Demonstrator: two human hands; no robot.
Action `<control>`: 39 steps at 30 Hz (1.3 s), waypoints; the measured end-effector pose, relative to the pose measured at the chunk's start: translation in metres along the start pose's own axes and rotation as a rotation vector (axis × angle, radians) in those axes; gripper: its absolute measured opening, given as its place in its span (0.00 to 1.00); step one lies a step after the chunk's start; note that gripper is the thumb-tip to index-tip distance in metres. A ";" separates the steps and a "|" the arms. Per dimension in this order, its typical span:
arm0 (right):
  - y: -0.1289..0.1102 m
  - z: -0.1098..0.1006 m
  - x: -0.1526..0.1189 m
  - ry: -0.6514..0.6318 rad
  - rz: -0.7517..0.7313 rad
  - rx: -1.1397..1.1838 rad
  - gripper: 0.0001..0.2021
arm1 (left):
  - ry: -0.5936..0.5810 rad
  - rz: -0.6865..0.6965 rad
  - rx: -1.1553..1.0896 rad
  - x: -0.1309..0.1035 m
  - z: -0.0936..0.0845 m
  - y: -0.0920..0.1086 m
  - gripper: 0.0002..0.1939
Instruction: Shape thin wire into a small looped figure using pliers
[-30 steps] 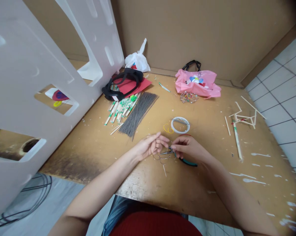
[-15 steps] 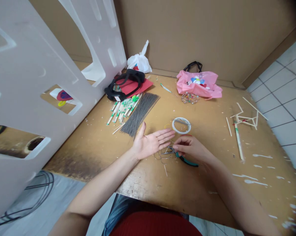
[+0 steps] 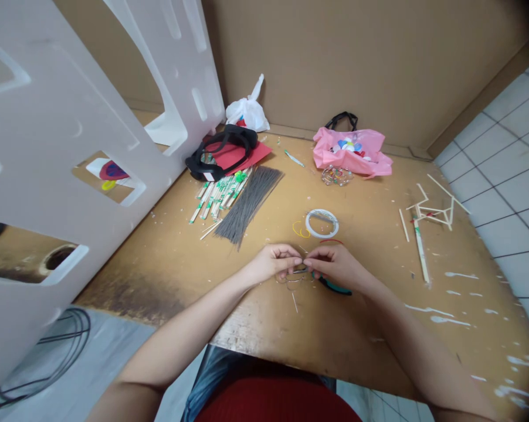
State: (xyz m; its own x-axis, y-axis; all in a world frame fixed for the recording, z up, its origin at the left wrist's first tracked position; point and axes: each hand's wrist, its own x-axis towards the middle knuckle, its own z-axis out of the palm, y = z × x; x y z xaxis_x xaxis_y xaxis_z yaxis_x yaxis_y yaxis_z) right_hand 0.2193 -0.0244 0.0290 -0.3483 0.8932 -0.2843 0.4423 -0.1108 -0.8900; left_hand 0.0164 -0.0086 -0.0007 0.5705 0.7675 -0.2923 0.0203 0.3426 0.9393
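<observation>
My left hand [image 3: 275,262] is closed in a pinch, its fingertips almost meeting those of my right hand [image 3: 330,264]. The right hand is pinched too, and a fine strand of wire shows at the fingertips; most of it is hidden. Below both hands lie bent loops of thin wire [image 3: 294,281] on the table. Pliers with dark teal handles [image 3: 337,287] rest partly under my right hand, their jaws toward the left. One short pale straight piece [image 3: 295,302] lies nearer to me.
A white ring [image 3: 321,223], yellow wire [image 3: 300,230] and grey wire bundle [image 3: 249,205] lie beyond my hands. Wrapped chopsticks [image 3: 220,196] and a black headset [image 3: 223,149] are left, a pink bag [image 3: 352,153] behind, a stick frame [image 3: 434,215] right. A white plastic panel [image 3: 115,105] stands left.
My left hand has turned from a flat open palm to a pinch beside the right fingertips. My right hand stays pinched in about the same place. The yellow wire is now more visible.
</observation>
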 end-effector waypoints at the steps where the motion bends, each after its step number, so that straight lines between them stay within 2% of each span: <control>1: -0.001 -0.007 -0.003 0.040 -0.024 -0.071 0.14 | 0.007 0.015 0.011 0.000 0.000 0.000 0.20; 5: 0.005 -0.035 -0.025 0.201 -0.092 -0.492 0.16 | 0.076 0.052 0.019 -0.002 0.001 0.004 0.20; 7: 0.014 -0.039 -0.037 0.159 -0.176 -0.734 0.21 | 0.066 0.057 0.001 -0.002 0.001 0.005 0.22; 9: 0.025 -0.034 -0.044 0.097 -0.240 -0.924 0.32 | 0.054 0.074 -0.016 -0.002 0.001 0.005 0.23; 11: 0.034 -0.026 -0.046 0.059 -0.242 -1.049 0.40 | 0.069 0.103 -0.039 -0.001 0.001 0.004 0.24; 14: 0.036 -0.018 -0.041 0.003 -0.228 -1.136 0.43 | 0.123 0.139 -0.080 0.000 0.000 0.003 0.23; 19: 0.020 -0.016 -0.031 -0.067 -0.253 -1.238 0.38 | 0.160 0.175 -0.097 0.003 -0.003 0.002 0.23; 23: -0.004 -0.018 -0.034 -0.101 -0.243 -1.382 0.34 | 0.167 0.171 -0.082 0.003 -0.004 0.004 0.23; 27: -0.039 -0.026 -0.044 -0.119 -0.286 -1.551 0.20 | 0.172 0.152 -0.103 0.002 -0.004 0.006 0.22; 31: -0.061 -0.035 -0.052 -0.135 -0.308 -1.743 0.13 | 0.183 0.145 -0.160 0.002 -0.003 0.006 0.21; 35: -0.067 -0.044 -0.061 -0.194 -0.240 -1.683 0.10 | 0.178 0.149 -0.197 0.001 -0.003 0.007 0.19; 39: -0.068 -0.060 -0.072 -0.151 -0.128 -1.540 0.09 | 0.165 0.148 -0.212 0.000 -0.003 0.006 0.16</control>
State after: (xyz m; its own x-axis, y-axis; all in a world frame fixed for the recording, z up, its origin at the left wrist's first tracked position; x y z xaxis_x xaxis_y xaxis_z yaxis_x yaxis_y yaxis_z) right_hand 0.2640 -0.0552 0.1318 -0.4841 0.8001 -0.3543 0.7634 0.5841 0.2759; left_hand 0.0144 -0.0045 0.0045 0.4127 0.8895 -0.1962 -0.2348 0.3120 0.9206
